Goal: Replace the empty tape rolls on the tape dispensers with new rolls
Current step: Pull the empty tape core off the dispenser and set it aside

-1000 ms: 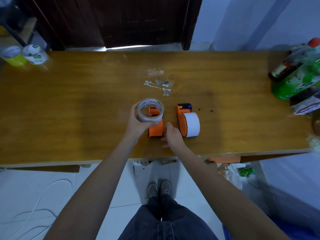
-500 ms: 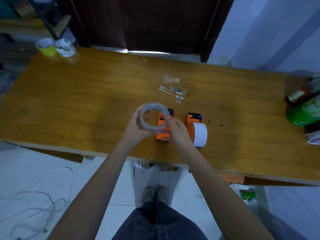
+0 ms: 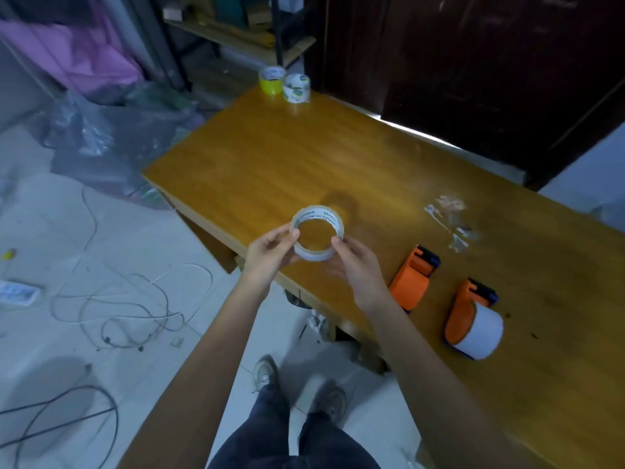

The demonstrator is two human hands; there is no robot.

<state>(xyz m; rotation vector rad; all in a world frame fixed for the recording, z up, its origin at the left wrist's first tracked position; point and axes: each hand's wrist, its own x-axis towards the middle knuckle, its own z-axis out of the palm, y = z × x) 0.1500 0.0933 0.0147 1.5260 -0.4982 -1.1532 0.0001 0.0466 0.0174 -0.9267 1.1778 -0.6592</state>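
Observation:
Both hands hold an almost empty clear tape roll (image 3: 318,257) above the near left part of the wooden table (image 3: 304,164). My left hand (image 3: 269,257) pinches its left rim and my right hand (image 3: 358,265) pinches its right rim. An orange dispenser (image 3: 411,282) with no roll on it lies on the table to the right of my right hand. Further right lies a second orange dispenser (image 3: 461,314) carrying a full white roll (image 3: 482,331). A yellow roll (image 3: 271,80) and a white printed roll (image 3: 296,88) stand at the table's far left corner.
Crumpled scraps of clear tape (image 3: 449,221) lie on the table beyond the dispensers. Loose cables (image 3: 128,306) sprawl over the tiled floor at the left, beside grey plastic bags (image 3: 111,137). A dark door (image 3: 456,62) stands behind the table. My shoes (image 3: 297,387) are below.
The roll came off the left dispenser and moved left with both hands. The camera view swung left, so the dispensers now sit at the right.

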